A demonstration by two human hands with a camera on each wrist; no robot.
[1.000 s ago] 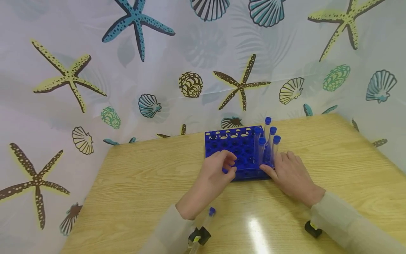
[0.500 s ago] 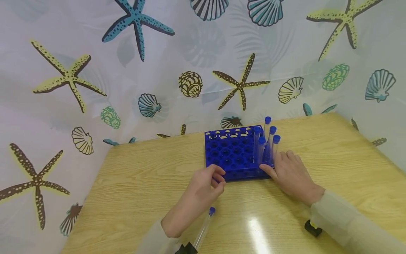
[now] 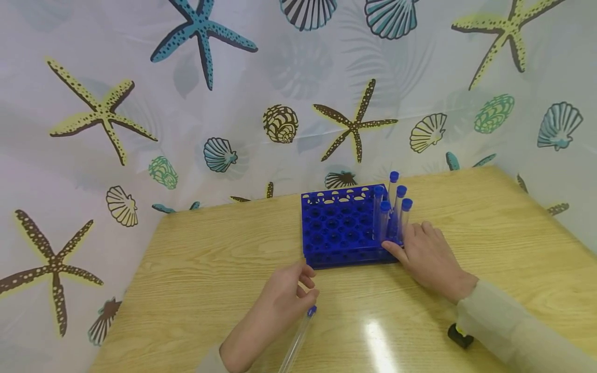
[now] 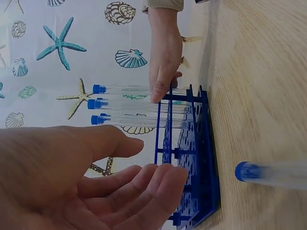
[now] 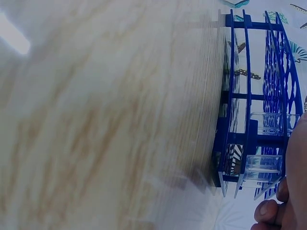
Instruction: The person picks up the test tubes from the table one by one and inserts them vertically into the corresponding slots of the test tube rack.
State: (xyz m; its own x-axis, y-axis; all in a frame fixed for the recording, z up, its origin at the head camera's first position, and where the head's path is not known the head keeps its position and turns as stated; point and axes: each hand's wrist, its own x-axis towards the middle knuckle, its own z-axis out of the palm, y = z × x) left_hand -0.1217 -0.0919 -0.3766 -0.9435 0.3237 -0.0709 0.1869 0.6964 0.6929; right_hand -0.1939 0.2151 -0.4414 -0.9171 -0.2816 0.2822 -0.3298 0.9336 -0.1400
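In the head view my left hand hovers over the table, its fingers loosely bent around nothing. Close by its fingertips lies a clear test tube with a blue cap, flat on the wood; the same tube shows in the left wrist view. My right hand grips the right end of a blue test tube rack, thumb along the front corner. Several blue-capped tubes stand upright at that end of the rack. The right wrist view shows curled fingers against the rack's end.
The light wood table runs back to a white curtain printed with starfish and shells. A small black device sits at the right sleeve.
My left hand has moved from over the rack down and left toward the lying test tube, uncovering the rack's left front. The right hand has stayed on the rack.
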